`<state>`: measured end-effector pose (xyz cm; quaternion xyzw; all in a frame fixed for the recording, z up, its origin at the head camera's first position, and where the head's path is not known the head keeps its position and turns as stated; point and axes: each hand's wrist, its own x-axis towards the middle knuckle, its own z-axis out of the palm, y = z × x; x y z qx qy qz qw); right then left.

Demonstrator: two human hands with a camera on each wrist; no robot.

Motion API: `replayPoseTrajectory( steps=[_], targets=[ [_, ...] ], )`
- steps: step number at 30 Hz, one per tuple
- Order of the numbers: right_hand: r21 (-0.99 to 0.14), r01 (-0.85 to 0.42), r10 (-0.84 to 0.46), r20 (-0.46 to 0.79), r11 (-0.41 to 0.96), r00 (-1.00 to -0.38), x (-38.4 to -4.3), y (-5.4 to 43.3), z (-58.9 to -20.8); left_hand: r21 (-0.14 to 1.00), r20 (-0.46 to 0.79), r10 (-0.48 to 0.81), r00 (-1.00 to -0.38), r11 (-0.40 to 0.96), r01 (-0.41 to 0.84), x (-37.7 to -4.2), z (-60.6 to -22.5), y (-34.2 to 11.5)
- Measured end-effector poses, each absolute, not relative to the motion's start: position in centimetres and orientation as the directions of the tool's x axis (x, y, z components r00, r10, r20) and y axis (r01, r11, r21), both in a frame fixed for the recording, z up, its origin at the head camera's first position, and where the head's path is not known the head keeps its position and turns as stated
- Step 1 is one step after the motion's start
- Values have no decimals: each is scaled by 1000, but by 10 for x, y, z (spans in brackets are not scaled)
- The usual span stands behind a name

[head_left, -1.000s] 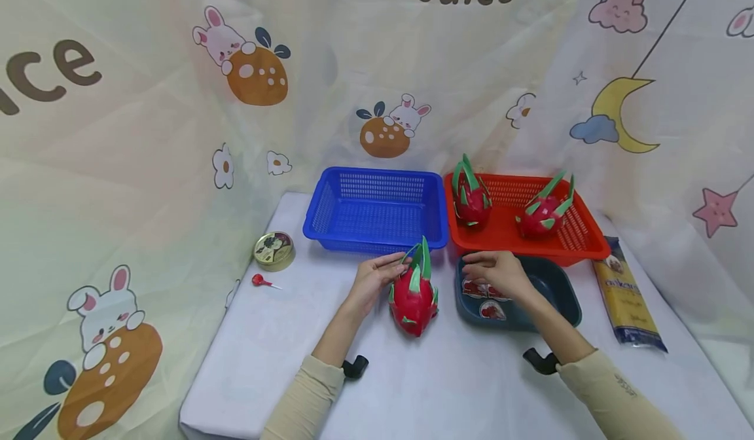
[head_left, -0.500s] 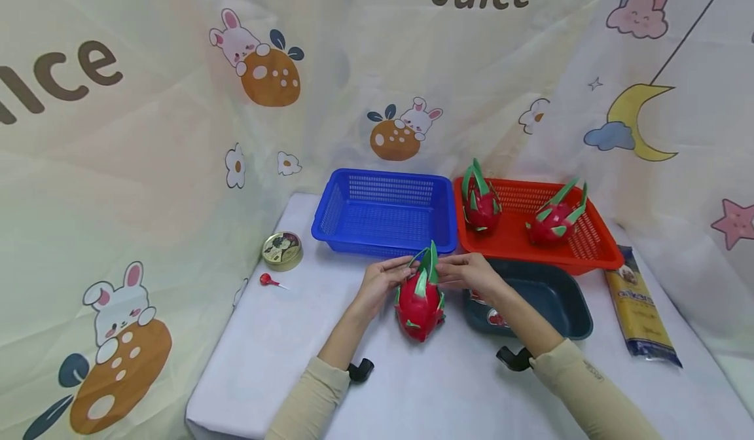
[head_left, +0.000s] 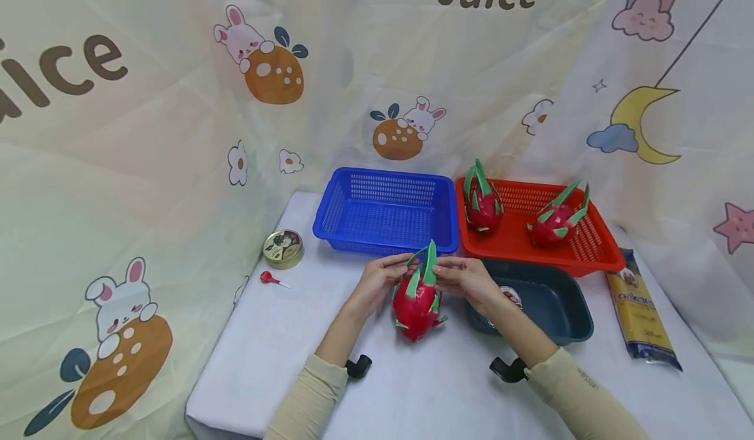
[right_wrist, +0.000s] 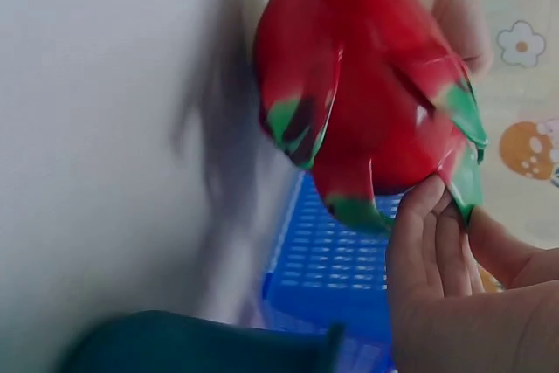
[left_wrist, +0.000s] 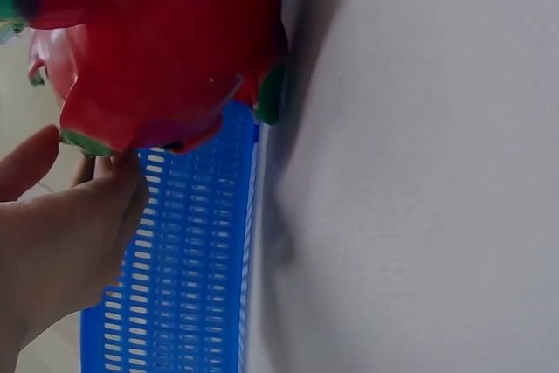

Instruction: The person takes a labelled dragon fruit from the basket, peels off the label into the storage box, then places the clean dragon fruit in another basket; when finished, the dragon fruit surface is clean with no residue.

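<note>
A red dragon fruit [head_left: 415, 309] with green-tipped scales is between both hands, its long green leaves pointing away from the person. On its left side, the left hand [head_left: 377, 284] grips it by the leafy end; in the left wrist view the thumb and fingers [left_wrist: 109, 183] meet at a green tip. From the other side the right hand [head_left: 471, 283] pinches a green leaf between thumb and fingers, clearest in the right wrist view. Partly under the right forearm, a dark green tray [head_left: 554, 302] holds small labels with a red picture, mostly hidden.
Behind the hands stands a blue mesh basket [head_left: 385, 220]. A red basket [head_left: 512, 247] holds two more dragon fruits [head_left: 484, 211]. At far right lies a yellow-and-blue packet [head_left: 642, 312]. A round tin [head_left: 283, 249] and a small red-headed tool [head_left: 271, 277] are at left.
The right hand has moved left from over the dark tray to the dragon fruit and now pinches its leaf. The fruit has turned slightly; the left hand still holds it. The head view has shifted.
</note>
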<state>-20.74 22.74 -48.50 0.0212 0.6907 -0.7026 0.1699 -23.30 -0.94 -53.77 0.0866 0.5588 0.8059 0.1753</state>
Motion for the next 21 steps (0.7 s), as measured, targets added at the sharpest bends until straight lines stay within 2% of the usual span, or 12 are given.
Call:
replayPoseTrajectory(
  steps=[8, 12, 17, 21],
  targets=[
    [-978, 182, -152, -196, 97, -969, -198, 247, -449, 826, -26, 371, -928, -515, -229, -233, -525, -4],
    [-990, 119, -146, -128, 71, -981, -196, 267, -425, 810, -69, 446, -892, -497, -312, -235, -522, 2],
    [-999, 43, -108, -40, -24, -993, -197, 296, -402, 762, -104, 548, -830, -492, -421, -239, -516, 18],
    [-996, 46, -69, -41, -78, -997, -200, 315, -387, 714, -129, 567, -813, -516, -473, -239, -514, 33]
  ],
)
